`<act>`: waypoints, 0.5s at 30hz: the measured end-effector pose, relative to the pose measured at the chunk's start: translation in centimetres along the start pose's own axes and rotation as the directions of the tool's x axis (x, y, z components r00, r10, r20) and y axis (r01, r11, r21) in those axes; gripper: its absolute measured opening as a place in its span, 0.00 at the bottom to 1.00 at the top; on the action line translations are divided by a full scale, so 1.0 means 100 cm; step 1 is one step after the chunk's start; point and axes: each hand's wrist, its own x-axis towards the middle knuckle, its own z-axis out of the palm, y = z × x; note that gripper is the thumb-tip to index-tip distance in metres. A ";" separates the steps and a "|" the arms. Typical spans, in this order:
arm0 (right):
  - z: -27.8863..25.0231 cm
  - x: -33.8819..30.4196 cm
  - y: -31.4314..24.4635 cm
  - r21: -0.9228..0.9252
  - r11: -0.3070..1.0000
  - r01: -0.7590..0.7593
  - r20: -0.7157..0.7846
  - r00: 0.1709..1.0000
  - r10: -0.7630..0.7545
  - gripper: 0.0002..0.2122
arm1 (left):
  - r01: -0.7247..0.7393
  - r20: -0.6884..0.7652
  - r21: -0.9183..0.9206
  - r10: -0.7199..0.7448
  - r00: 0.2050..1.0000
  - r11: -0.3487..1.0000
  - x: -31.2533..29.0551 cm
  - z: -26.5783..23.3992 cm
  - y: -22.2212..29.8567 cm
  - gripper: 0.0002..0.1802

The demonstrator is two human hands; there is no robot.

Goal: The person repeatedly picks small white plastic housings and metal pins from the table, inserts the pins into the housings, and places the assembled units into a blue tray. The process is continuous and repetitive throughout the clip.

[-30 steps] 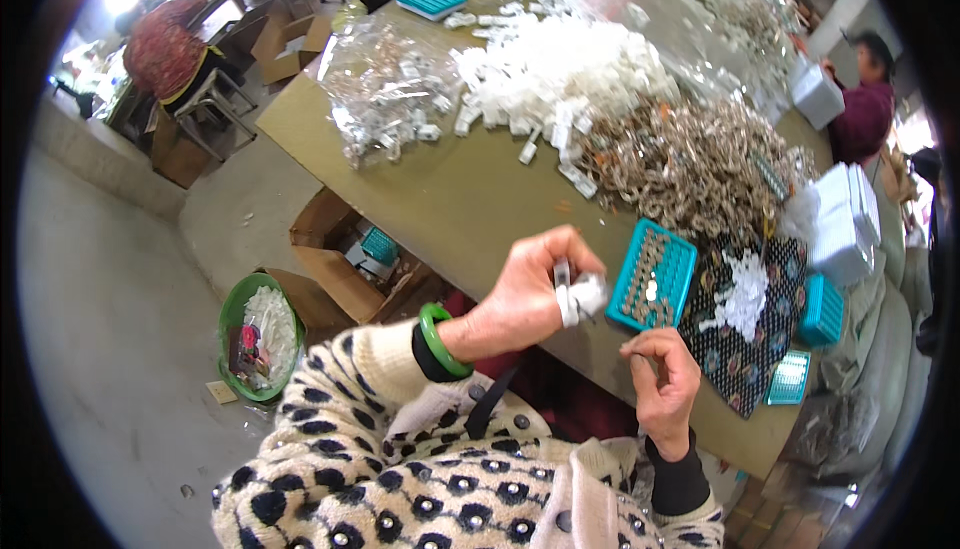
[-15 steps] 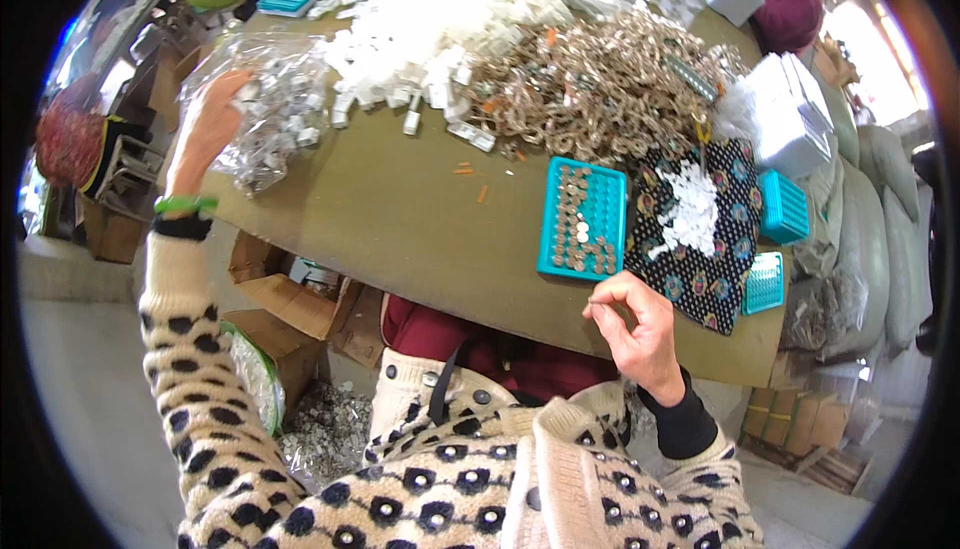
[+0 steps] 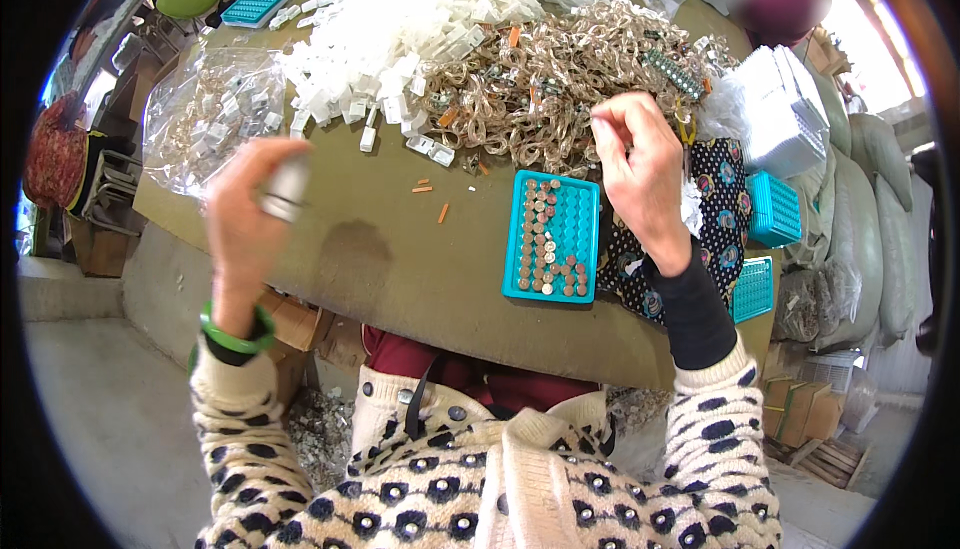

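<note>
My left hand point(image 3: 243, 224), smeared by motion, is closed on a small white plastic piece point(image 3: 287, 189) above the left of the table. Beside it lies a clear plastic bag point(image 3: 215, 99) of small white and brownish pieces. My right hand point(image 3: 645, 179) has its fingers curled together, over the edge of a patterned black cloth point(image 3: 725, 189); whether anything is between the fingertips is hidden. Left of that hand, a teal tray point(image 3: 578, 219) holds small round coppery and silvery pieces in rows, its right columns mostly bare. White bits on the cloth are partly covered by my right hand.
A heap of white plastic pieces point(image 3: 400, 19) and a tangle of brownish clear strips point(image 3: 540, 89) fill the table's far side. Stacked white trays point(image 3: 785, 104) and teal trays point(image 3: 773, 209) stand at right. Small orange strips point(image 3: 443, 214) lie mid-table. A person point(image 3: 785, 4) sits far right.
My left hand has come back from the plastic bag toward me with a white plastic piece. My right hand has moved up and away from me, past the tray's near end. The view has shifted slightly.
</note>
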 end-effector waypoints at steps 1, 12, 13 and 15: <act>0.007 0.007 0.007 -0.028 0.999 0.017 -0.016 1.000 -0.017 0.03 | -0.005 0.060 -0.089 0.011 0.998 0.996 -0.005 0.017 0.014 0.15; 0.012 0.050 0.044 0.182 0.932 -0.314 0.048 0.949 0.310 0.05 | 0.190 0.267 -0.553 -0.044 0.963 0.811 -0.022 0.105 0.080 0.08; 0.006 0.053 0.045 0.428 0.789 -0.442 0.098 0.890 0.445 0.04 | 0.201 0.280 -0.563 -0.045 0.959 0.802 -0.021 0.107 0.082 0.08; 0.000 0.055 0.045 0.695 0.505 -0.512 0.209 0.816 0.539 0.04 | 0.279 0.332 -0.587 -0.088 0.939 0.760 -0.020 0.109 0.086 0.07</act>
